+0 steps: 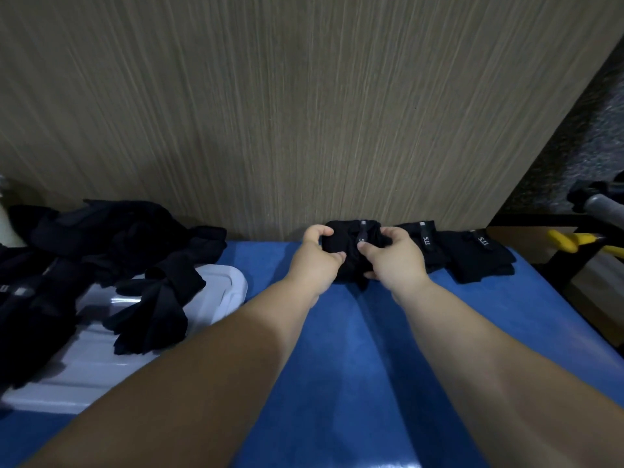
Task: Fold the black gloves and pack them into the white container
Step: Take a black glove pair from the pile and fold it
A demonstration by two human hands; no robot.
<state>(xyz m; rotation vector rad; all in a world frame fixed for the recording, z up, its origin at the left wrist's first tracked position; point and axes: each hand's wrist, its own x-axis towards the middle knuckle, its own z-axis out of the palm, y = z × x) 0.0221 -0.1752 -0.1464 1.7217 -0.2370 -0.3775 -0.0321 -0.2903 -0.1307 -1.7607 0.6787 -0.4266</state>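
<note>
Glove (351, 255) at frame centre, pinched by left hand (317, 255) and right hand (393, 261), fingers curled, tightening fold before packing.

It looks like a workshop packing bench. Identical tagged black gloves (111, 231) lie heaped on a blue table (354, 359) against a wood-grain panel (304, 113), yellow tool handles (570, 239) nearby.

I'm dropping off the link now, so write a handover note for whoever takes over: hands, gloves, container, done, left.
Left hand and right hand both grip one black glove at the far edge of the blue table, mid-fold.
Done: two folded gloves lie to its right.
Left: unfolded pile at far left, some draped loose over the white container; fold these, then pack everything.
</note>
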